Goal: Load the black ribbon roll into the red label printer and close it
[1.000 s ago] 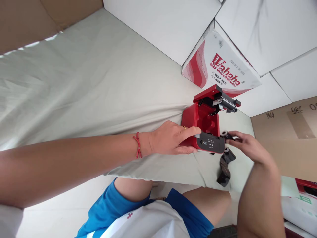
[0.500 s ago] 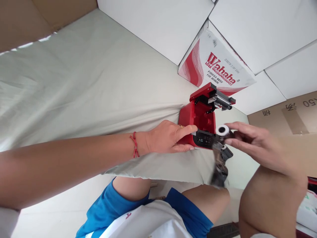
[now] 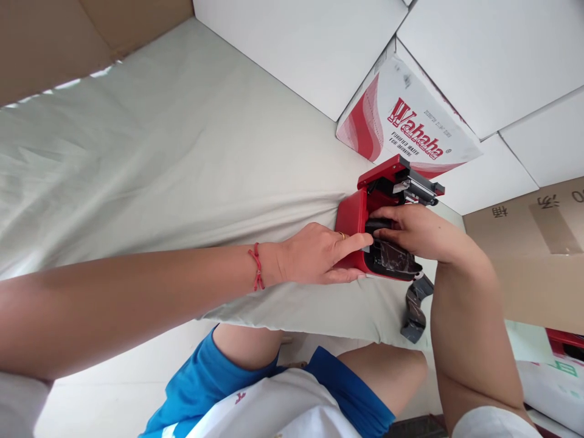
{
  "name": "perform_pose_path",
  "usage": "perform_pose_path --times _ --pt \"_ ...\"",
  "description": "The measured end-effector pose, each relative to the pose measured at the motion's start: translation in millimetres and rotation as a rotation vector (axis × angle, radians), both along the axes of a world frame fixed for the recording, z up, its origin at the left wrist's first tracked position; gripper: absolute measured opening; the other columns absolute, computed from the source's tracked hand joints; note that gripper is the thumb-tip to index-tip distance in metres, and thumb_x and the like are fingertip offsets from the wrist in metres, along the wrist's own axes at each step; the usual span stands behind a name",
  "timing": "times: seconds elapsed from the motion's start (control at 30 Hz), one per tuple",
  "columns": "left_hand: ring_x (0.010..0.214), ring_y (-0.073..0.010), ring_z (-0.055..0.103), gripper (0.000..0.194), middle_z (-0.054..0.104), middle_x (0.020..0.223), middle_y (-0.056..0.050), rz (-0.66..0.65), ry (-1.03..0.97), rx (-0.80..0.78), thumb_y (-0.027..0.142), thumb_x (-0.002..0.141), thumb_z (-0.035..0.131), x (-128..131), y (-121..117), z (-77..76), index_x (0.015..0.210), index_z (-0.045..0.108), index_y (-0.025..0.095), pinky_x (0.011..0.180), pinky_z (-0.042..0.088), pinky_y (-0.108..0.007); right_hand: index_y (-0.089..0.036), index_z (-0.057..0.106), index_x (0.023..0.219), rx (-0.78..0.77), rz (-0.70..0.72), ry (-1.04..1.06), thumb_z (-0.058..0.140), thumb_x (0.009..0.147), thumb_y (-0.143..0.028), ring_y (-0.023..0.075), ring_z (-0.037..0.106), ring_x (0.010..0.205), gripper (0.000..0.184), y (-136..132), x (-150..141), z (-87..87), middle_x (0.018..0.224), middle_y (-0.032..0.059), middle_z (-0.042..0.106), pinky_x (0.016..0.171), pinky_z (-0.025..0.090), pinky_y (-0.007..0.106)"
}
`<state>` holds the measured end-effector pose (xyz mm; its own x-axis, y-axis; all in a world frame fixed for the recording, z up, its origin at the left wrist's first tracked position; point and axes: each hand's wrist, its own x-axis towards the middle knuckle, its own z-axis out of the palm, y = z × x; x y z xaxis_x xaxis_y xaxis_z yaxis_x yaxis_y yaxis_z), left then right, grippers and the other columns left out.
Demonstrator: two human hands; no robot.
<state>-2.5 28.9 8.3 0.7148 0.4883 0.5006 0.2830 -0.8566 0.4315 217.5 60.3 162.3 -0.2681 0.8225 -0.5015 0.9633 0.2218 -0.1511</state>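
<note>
A small red printer (image 3: pixel 350 219), apparently for labels or receipts, stands on the cloth-covered surface with its lid (image 3: pixel 383 171) raised. My left hand (image 3: pixel 322 252) grips its near left edge, index finger on the rim and thumb lower down. Inside the open compartment, my right hand (image 3: pixel 413 231) holds a dark roll (image 3: pixel 378 228), partly hidden by the fingers. A shiny dark strip (image 3: pixel 395 258) lies over the printer's front lip. Beyond its right corner a curled black strip (image 3: pixel 415 310) rests on the cloth; whether both are one piece I cannot tell.
A Wahaha water carton (image 3: pixel 408 121) stands right behind the printer against white panels (image 3: pixel 493 61). Brown cardboard (image 3: pixel 524 267) is at the right, and more cardboard (image 3: pixel 45 48) at the far left. The grey-green cloth (image 3: pixel 205 152) ends just above my knees.
My right hand has moved left and into the printer with the roll, which was outside by its right corner. The strip now lies over the front lip. My left hand keeps its grip.
</note>
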Motion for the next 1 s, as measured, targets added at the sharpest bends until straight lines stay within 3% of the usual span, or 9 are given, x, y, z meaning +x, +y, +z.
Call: perform_pose_path --times 0.13,0.33,0.5,0.6,0.77,1.0 --pt "0.076 -0.0250 0.078 0.059 0.083 0.095 -0.005 -0.012 0.002 -0.006 0.058 0.111 0.056 -0.4 0.1 0.1 0.151 0.044 0.017 0.060 0.041 -0.033 -0.028 0.075 0.130 -0.054 -0.067 0.085 0.059 0.097 -0.043 0.0231 0.076 0.096 0.039 1.5 3.1 -2.5 0.114 0.0021 0.084 0.086 0.058 0.036" --pt "0.078 -0.0248 0.078 0.058 0.083 0.098 -0.006 -0.029 -0.006 -0.048 0.056 0.109 0.059 0.0 -0.1 -1.6 0.152 0.043 0.019 0.062 0.042 -0.032 -0.026 0.076 0.126 -0.006 -0.144 0.214 0.062 0.098 -0.050 0.0220 0.073 0.090 0.039 -13.4 13.1 1.0 0.113 0.0049 0.081 0.080 0.059 0.036" --pt "0.075 -0.0251 0.076 0.060 0.083 0.098 -0.006 -0.051 -0.047 -0.035 0.053 0.110 0.059 -0.4 -0.4 -4.4 0.154 0.040 0.018 0.060 0.044 -0.033 -0.024 0.074 0.133 0.002 -0.347 0.375 0.077 0.088 -0.064 0.0186 0.068 0.075 0.061 -23.8 22.0 7.8 0.113 0.0079 0.080 0.062 0.056 0.033" --pt "0.076 -0.0253 0.078 0.059 0.083 0.099 -0.007 -0.040 -0.030 -0.008 0.054 0.111 0.057 -0.6 -0.1 -4.2 0.154 0.039 0.017 0.061 0.043 -0.034 -0.023 0.075 0.130 0.000 -0.371 0.439 0.080 0.087 -0.059 0.0218 0.072 0.086 0.056 -22.8 19.2 -2.5 0.118 0.0088 0.080 0.072 0.060 0.036" --pt "0.079 -0.0251 0.079 0.060 0.083 0.099 -0.006 -0.030 0.004 -0.015 0.057 0.111 0.057 -0.4 0.1 -2.4 0.153 0.042 0.018 0.061 0.041 -0.033 -0.026 0.077 0.121 0.029 -0.235 0.292 0.070 0.090 -0.045 0.0273 0.076 0.108 0.037 -16.1 10.7 -18.5 0.124 0.0059 0.081 0.095 0.061 0.042" --pt "0.080 -0.0263 0.078 0.061 0.083 0.099 -0.007 -0.032 0.022 -0.038 0.057 0.111 0.055 -0.5 0.0 -0.4 0.156 0.042 0.018 0.063 0.044 -0.033 -0.030 0.079 0.126 -0.041 0.013 0.014 0.056 0.099 -0.040 0.0243 0.076 0.095 0.036 -3.6 1.0 -5.3 0.115 0.0025 0.085 0.084 0.059 0.037"
